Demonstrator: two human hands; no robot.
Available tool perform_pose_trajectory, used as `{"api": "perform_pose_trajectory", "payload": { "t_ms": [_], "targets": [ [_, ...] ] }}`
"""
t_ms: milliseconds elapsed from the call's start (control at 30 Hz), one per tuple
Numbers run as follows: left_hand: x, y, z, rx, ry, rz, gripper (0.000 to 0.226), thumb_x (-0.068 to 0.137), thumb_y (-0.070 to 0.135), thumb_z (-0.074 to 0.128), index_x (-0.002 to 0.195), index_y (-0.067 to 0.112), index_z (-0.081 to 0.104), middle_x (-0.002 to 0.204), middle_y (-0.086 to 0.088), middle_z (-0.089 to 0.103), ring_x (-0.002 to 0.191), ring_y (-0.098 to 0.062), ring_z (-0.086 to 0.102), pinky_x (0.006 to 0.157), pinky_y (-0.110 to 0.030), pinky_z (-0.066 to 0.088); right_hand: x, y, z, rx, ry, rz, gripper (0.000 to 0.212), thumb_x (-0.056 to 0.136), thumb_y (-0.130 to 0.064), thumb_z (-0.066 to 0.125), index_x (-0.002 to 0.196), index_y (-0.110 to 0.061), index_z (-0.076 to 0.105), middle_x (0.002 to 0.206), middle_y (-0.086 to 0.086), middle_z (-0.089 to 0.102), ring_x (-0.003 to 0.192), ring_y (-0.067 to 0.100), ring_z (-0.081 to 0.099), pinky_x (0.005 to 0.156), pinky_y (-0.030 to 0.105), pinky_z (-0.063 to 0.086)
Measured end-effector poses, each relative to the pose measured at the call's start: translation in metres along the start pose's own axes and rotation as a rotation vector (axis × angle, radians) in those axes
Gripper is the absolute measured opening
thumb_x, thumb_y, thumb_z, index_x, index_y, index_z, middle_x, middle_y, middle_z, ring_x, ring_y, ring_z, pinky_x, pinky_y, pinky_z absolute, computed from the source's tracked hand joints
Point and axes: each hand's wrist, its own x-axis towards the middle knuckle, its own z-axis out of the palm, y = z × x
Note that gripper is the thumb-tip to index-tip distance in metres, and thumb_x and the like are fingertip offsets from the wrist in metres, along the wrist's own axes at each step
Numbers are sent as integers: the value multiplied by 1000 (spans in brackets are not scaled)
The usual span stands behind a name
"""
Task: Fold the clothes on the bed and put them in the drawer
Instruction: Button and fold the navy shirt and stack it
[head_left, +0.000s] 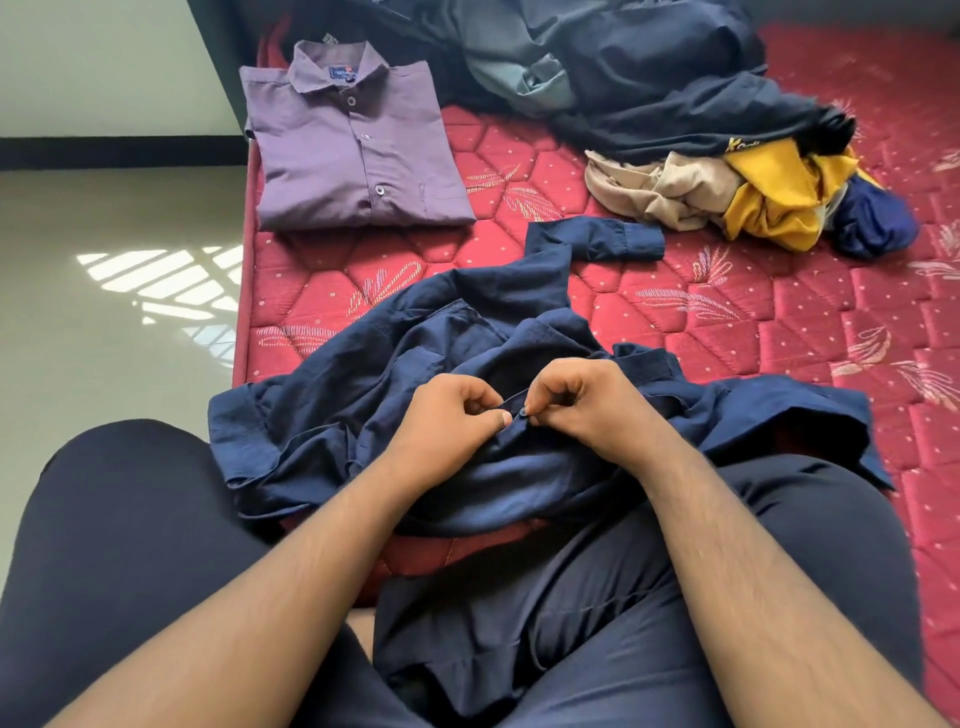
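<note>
A navy blue shirt (457, 338) lies crumpled on the red mattress (779, 332) just in front of my lap, one sleeve stretched toward the far side. My left hand (452, 415) and my right hand (587, 400) meet at its front placket, each pinching the fabric beside a small button. A purple shirt (348, 145) lies folded flat at the far left corner of the bed. No drawer is in view.
A heap of unfolded clothes sits at the back right: dark navy garments (665, 67), a beige piece (670, 189) and a yellow and blue one (789, 197). The tiled floor (114, 322) runs along the bed's left edge. My legs in dark trousers fill the near view.
</note>
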Motion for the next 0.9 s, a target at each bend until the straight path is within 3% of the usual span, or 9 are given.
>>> {"api": "perform_pose_trajectory", "payload": {
  "t_ms": [133,300,467,567,667,733,833,900],
  "targets": [
    [-5,-2,1,-193,-21,-22,5,85,15,73,80,13,75,61,0,62,57,-3,48,60,-23,41,3,2,3,-14,-1,-18,19,68,9,77,69,-9,71,70,-2,61,67,11,58,62,17,45],
    [-5,-5,4,-243,11,-4,4,85,15,74,85,14,78,75,-13,72,62,-7,53,64,-29,45,5,3,8,-45,30,-24,18,68,7,77,69,-9,70,69,-6,59,68,7,57,62,10,41],
    [-11,-5,6,-233,104,25,4,85,19,75,86,17,79,72,-2,72,60,-3,56,61,-20,46,6,5,17,-115,122,-110,14,68,5,71,70,-9,68,71,0,61,66,9,56,63,19,45],
    [-14,-5,4,-230,106,54,7,84,19,77,90,15,78,63,11,68,52,4,51,57,-10,39,7,5,20,-142,139,-126,11,68,0,67,72,-10,66,73,0,61,67,12,56,65,27,48],
    [-17,-5,6,-93,94,137,16,82,13,78,98,13,78,66,22,63,61,10,56,64,-4,39,7,5,20,-152,100,-62,18,69,1,68,80,-11,62,71,-3,60,65,13,56,66,35,50],
    [-18,-7,6,-12,117,213,19,81,11,78,100,12,78,78,14,67,70,9,57,70,-3,39,7,6,20,-147,86,-27,27,68,2,71,88,-14,63,71,-6,58,64,12,55,67,34,51],
    [-16,-13,9,46,156,354,17,79,12,75,95,11,80,78,-2,71,73,-2,58,70,-8,43,6,8,21,-161,104,-84,19,68,3,73,75,-13,65,83,-5,52,63,12,53,63,40,51],
    [-16,-16,10,86,156,424,18,80,16,70,93,11,80,79,-2,71,74,-7,61,71,-19,49,6,9,21,-156,104,-97,15,69,-2,70,70,-15,62,91,-7,48,61,9,52,60,41,50]
  ]
}}
